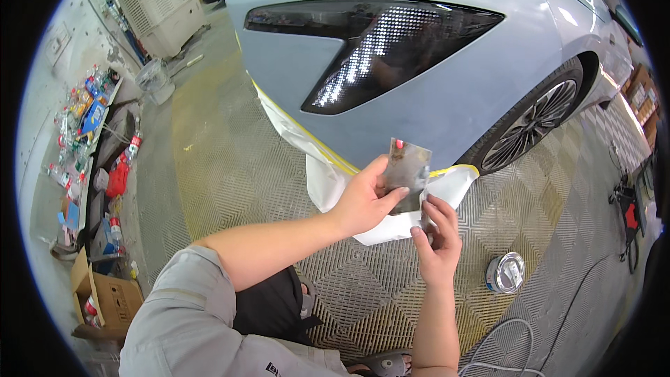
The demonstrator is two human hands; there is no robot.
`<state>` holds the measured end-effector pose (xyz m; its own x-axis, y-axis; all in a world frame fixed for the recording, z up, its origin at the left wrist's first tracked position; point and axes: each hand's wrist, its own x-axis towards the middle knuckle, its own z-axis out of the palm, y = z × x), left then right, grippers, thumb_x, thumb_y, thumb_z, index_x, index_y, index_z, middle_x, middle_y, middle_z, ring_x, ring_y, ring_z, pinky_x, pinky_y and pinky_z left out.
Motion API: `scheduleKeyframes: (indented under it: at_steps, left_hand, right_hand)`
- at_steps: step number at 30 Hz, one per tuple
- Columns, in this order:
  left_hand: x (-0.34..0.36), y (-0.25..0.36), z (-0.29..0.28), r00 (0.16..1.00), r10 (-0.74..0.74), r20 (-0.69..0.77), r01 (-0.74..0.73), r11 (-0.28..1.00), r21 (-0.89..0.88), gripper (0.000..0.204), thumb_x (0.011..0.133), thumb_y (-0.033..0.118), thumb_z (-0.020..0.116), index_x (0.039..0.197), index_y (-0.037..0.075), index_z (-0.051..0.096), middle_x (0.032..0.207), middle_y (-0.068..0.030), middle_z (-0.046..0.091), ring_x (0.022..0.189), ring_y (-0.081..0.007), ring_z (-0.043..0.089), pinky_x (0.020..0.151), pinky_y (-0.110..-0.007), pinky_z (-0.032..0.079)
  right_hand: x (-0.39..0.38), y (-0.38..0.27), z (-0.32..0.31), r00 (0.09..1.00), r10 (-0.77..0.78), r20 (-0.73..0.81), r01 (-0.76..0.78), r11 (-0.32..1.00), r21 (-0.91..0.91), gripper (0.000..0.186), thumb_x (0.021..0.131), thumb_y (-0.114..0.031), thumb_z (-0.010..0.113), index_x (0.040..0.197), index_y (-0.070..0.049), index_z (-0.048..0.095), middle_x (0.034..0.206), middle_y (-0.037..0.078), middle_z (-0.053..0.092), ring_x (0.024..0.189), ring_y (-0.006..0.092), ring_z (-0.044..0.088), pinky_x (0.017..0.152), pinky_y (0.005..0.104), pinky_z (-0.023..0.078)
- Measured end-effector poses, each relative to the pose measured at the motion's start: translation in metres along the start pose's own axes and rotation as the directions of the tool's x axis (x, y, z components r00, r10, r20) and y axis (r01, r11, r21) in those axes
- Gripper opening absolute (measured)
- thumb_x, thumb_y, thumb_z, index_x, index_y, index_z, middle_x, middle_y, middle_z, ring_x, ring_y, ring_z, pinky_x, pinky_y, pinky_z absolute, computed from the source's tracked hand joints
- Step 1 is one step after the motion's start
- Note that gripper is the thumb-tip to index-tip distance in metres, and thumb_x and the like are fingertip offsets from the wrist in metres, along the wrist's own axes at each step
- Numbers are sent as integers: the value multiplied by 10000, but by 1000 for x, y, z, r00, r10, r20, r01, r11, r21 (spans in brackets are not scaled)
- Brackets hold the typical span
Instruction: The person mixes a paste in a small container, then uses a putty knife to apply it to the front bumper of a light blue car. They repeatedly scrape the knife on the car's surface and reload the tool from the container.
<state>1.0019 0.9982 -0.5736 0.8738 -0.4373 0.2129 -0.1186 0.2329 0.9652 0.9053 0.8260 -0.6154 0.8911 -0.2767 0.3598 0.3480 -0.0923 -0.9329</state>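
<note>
My left hand [364,199] grips a flat, smeared grey plate [412,169], thumb across its front face. A small red dab [399,144] sits near the plate's top edge. Beside the plate's lower right edge, the curled fingers of my right hand [440,241] hold a thin grey blade [424,213], seen nearly edge-on and partly hidden. Just beyond both hands is the corner of a grey-blue car bumper [447,122], dull in places. Yellow tape [335,158] and white masking sheet [324,181] run along its lower edge.
An opened round can [505,274] stands on the grated floor at right, near a pale hose [513,324]. Bottles [84,115] clutter a shelf at left, above a cardboard box [115,297]. The car's wheel [534,122] is at right; a clear bucket [154,81] stands far left.
</note>
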Motion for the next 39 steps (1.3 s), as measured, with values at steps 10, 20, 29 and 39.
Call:
scheduleKeyframes:
  at_steps: [10,20,29,39]
  left_hand:
    - [1,-2,0,997,58,-49,-48,982,181,386,1015,16,677,1361,33,508,1077,-103,741,954,-150,737,819,-316,594]
    - [4,5,-6,997,-31,-75,28,999,-36,421,1032,14,663,1412,49,485,1099,-80,747,976,-119,724,853,-301,582]
    - [5,10,-9,991,-29,-134,29,1000,-1,407,1038,10,663,1402,60,490,1150,-86,757,1023,-116,718,874,-292,583]
    - [3,18,-6,984,58,-168,-62,998,-19,410,1042,1,655,1403,62,472,1173,-93,753,1052,-117,720,901,-295,589]
  right_hand:
    - [7,1,-5,973,-231,14,201,813,-547,479,777,7,854,1245,-65,785,1386,139,621,1248,319,623,1018,389,534]
    - [7,11,-5,995,95,1,-92,960,-263,521,813,37,813,1326,-1,733,1451,124,615,1262,257,651,1040,349,528]
    - [0,35,-15,881,446,-156,-293,774,562,292,1093,-196,642,1237,48,716,1123,49,747,953,110,663,878,285,537]
    - [-3,32,-8,884,432,-180,-272,788,552,251,1094,-212,641,1094,19,739,1019,35,756,889,95,662,797,276,538]
